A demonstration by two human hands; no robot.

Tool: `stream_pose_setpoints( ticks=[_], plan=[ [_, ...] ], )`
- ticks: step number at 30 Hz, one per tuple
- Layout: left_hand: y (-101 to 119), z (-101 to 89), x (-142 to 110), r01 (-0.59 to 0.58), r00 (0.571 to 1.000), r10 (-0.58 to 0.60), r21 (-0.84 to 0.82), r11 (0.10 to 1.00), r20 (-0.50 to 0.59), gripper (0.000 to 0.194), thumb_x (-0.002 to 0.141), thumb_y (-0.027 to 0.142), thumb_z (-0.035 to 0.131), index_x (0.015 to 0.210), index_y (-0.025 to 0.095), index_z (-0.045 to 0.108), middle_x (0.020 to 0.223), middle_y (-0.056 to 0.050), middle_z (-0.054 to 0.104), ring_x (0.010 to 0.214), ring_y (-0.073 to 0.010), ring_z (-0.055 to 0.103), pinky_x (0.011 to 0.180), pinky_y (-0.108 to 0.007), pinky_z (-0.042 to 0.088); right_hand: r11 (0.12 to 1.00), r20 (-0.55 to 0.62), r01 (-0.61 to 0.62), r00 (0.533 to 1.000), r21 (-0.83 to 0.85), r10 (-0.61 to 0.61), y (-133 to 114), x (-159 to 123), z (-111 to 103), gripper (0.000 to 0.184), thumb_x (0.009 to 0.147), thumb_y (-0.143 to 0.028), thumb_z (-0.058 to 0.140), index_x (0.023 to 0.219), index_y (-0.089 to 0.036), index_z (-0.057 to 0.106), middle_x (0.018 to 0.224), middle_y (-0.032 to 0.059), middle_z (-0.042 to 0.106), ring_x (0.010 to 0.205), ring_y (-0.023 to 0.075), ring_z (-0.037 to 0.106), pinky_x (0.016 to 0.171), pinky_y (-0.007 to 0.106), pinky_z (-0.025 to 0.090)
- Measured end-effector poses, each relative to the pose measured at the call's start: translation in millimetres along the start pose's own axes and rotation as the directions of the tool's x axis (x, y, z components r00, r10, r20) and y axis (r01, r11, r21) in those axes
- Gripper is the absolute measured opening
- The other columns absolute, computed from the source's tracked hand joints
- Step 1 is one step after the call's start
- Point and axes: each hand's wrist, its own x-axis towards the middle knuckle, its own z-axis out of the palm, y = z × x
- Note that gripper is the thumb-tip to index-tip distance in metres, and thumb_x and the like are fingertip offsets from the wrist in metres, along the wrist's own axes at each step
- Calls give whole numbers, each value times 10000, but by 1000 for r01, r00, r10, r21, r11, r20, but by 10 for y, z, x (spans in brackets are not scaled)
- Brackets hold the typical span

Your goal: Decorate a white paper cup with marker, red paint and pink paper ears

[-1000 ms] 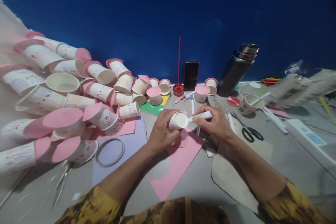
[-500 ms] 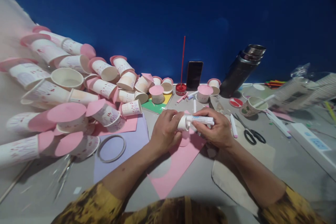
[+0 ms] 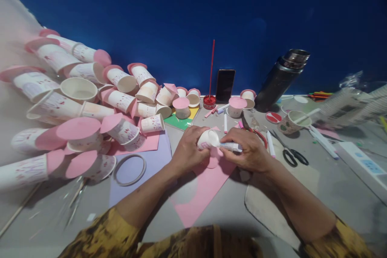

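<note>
My left hand [image 3: 191, 149] is wrapped around a small white paper cup [image 3: 206, 140] with a faint pink drawing on its side. The cup lies tilted, its base facing right. In my right hand [image 3: 249, 148] is a white tube with blue print [image 3: 232, 146], pinched between thumb and fingers. Its left end meets the cup's base rim, or comes very close; the exact contact is too small to tell. Under both hands lies a sheet of pink paper [image 3: 208, 193] with a round cut-out, and a pink paper disc [image 3: 213, 160] sits just below the cup.
Many decorated cups with pink discs [image 3: 78, 129] are piled at the left, beside a tape ring [image 3: 116, 173]. Black-handled scissors [image 3: 292, 157], red-handled pliers [image 3: 260, 137] and markers [image 3: 271, 145] lie right. Behind stand a phone [image 3: 225, 86] and a dark flask [image 3: 276, 82].
The cup has turned in my left hand, so more of its base and side drawing shows. My right hand has shifted slightly left and the tube has tipped downward at its right end.
</note>
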Motion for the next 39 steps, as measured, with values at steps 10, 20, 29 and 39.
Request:
stream_pose_setpoints(
  ticks=[10, 20, 29, 39],
  plan=[
    [74, -46, 30, 137, 991, -134, -233, 963, 26, 520, 727, 143, 697, 1245, 193, 685, 1247, -88, 730, 1135, -282, 685, 1032, -450, 533, 913, -70, -381, 916, 146, 394, 57, 35, -129, 72, 823, -278, 706, 848, -220, 671, 730, -3, 725, 540, 139, 588, 502, 252, 430],
    [11, -19, 10, 16, 998, -18, -44, 999, -58, 491, 726, 118, 712, 1207, 210, 688, 1148, -70, 732, 1088, -272, 656, 974, -438, 541, 846, 97, -439, 897, 303, 430, -76, 46, -80, 93, 816, -282, 744, 875, -220, 708, 758, -6, 728, 598, 143, 614, 502, 239, 423],
    [37, -12, -2, -7, 1000, 10, -87, 996, 24, 486, 774, 143, 735, 1253, 200, 676, 1098, -69, 712, 1028, -247, 654, 928, -399, 552, 934, -123, -280, 942, 221, 312, -112, 13, -11, 121, 831, -283, 781, 870, -232, 678, 783, 9, 745, 614, 154, 639, 564, 261, 492],
    [97, -43, -12, 42, 998, -35, -145, 989, 51, 456, 784, 185, 737, 1231, 188, 645, 1160, -88, 695, 1073, -259, 655, 976, -433, 537, 356, 182, -599, 654, 717, 734, 56, 9, 14, 352, 746, -458, 862, 932, -211, 693, 584, -54, 596, 469, 110, 472, 420, 231, 367]
  ],
)
